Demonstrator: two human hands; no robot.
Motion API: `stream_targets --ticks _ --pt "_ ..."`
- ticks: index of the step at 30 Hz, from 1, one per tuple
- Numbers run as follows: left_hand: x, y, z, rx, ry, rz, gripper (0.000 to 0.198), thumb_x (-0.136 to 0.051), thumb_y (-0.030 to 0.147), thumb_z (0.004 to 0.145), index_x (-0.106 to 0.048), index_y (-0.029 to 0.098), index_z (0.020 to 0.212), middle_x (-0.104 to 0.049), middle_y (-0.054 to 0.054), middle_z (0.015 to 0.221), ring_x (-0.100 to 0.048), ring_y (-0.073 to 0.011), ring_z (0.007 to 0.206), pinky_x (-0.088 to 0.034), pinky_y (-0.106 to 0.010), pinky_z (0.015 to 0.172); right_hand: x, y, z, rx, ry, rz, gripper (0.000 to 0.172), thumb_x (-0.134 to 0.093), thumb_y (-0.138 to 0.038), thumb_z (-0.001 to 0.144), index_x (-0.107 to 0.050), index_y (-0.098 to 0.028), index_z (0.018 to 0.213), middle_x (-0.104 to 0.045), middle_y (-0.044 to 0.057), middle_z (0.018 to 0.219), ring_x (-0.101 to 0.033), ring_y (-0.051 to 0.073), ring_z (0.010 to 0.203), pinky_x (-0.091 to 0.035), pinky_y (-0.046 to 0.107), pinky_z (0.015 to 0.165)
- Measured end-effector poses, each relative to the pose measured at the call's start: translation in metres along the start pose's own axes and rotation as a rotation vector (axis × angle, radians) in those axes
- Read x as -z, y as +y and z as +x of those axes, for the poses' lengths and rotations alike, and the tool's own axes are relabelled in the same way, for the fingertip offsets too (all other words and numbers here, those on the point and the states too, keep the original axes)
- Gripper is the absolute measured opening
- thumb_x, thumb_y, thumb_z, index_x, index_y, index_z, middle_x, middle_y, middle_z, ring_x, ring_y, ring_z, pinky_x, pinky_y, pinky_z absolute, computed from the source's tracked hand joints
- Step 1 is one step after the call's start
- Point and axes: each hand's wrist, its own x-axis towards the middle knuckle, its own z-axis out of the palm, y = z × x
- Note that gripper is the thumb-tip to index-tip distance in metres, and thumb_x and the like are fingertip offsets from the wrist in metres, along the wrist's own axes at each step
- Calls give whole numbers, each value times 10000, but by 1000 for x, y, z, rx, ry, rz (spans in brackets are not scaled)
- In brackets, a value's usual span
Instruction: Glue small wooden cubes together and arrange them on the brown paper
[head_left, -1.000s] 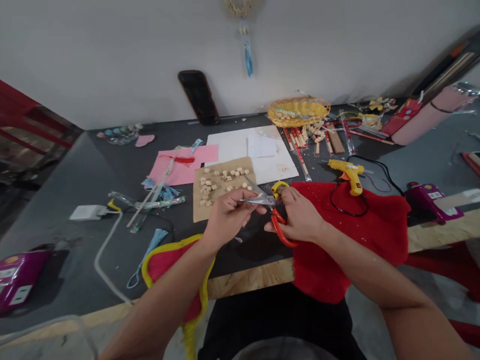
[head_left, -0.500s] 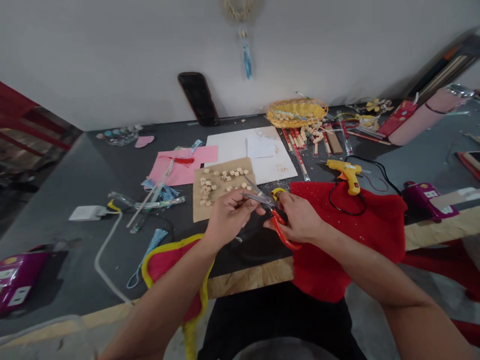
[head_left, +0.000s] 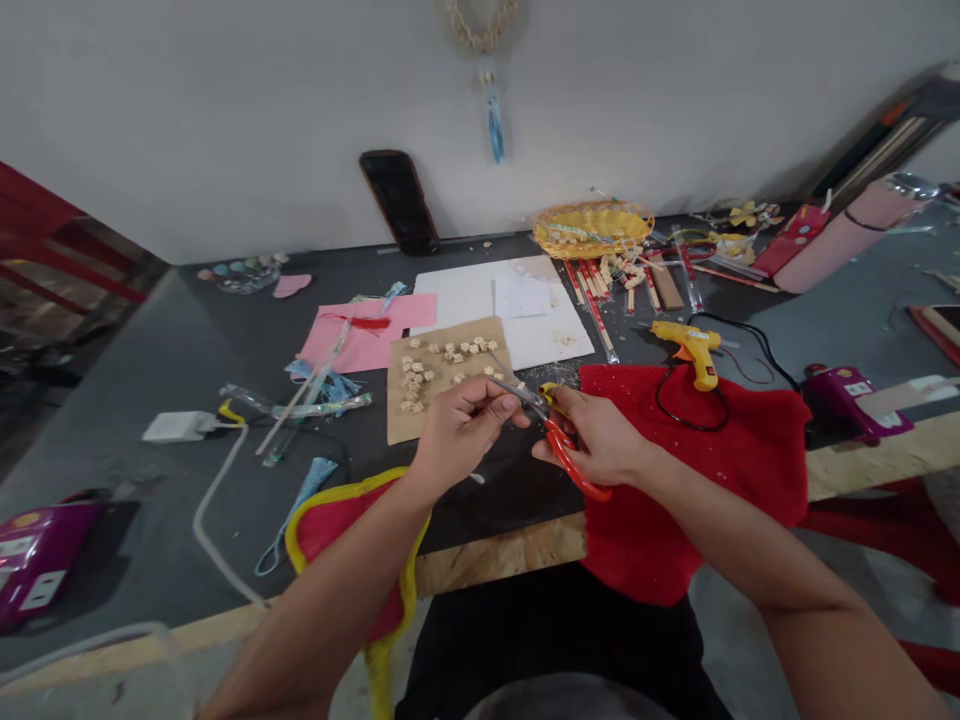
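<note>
1. Through the head view, I find the scissors with one yellow and one red-orange handle and steel blades (head_left: pixel 538 404) between the two hands, above the front of the matte black tabletop (head_left: pixel 495 510).
2. My right hand (head_left: pixel 592 435) is curled round both handles; how deep the fingers sit in the loops I cannot tell.
3. My left hand (head_left: pixel 471 425) has thumb and fingertips pressed together in a pinch. Whether a small piece sits between them is too fine for me to make out.
4. The relation I judge matters most is the scissors' long axis. It slants from the red-orange loop, low and near the right palm, up and away to the left, so the blades lie right at the left fingertips. The right hand owns the handle end; the left is nearer the points.
5. Beyond the left hand lies the flat brown paper sheet (head_left: pixel 442 370), bearing small, pale, knobbly clusters (head_left: pixel 412 378).
6. On the right side, the bright red fuzzy cloth (head_left: pixel 697 480) spreads beneath the right forearm, with the yellow pistol-shaped glue gun (head_left: pixel 694 350) near its far edge.
</note>
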Motion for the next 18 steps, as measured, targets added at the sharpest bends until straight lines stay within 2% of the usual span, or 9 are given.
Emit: stream_targets --ticks 5,11,14,18 --pt "3 -5 1 -15 -2 42 326 -630 440 845 -666 145 713 -588 -13 519 -405 -68 391 -290 -204 380 3 -1 -1 1 -13 56 438 -567 -617 810 -402 -212 817 -499 -9 717 -452 129 573 -336 252 551" --pt "7 -3 2 -54 -13 58 322 -652 452 825 -668 153 704 -676 -44 644 -491 -85 483 -324 -203 427 2 -2 -2 66 -66 217 425 -503 -622 842 -376 -221 784 -436 -32 694 -401 110 555 -332 243 535" --pt "7 -5 3 -47 0 38 296 -655 437 827 -666 152 748 -686 -48 662 -500 -84 483 -338 -201 429 -1 3 1 50 -22 149 430 -551 -619 816 -398 -217 823 -493 -10 745 -461 130 597 -375 258 560" --pt "6 -11 4 -20 -26 -2 282 -631 421 846 -652 149 916 -704 -52 713 -480 -73 434 -366 -202 416 -3 10 5 -5 126 -67 480 -577 -615 798 -466 -181 968 -586 72 876 -577 224 792 -460 338 684"
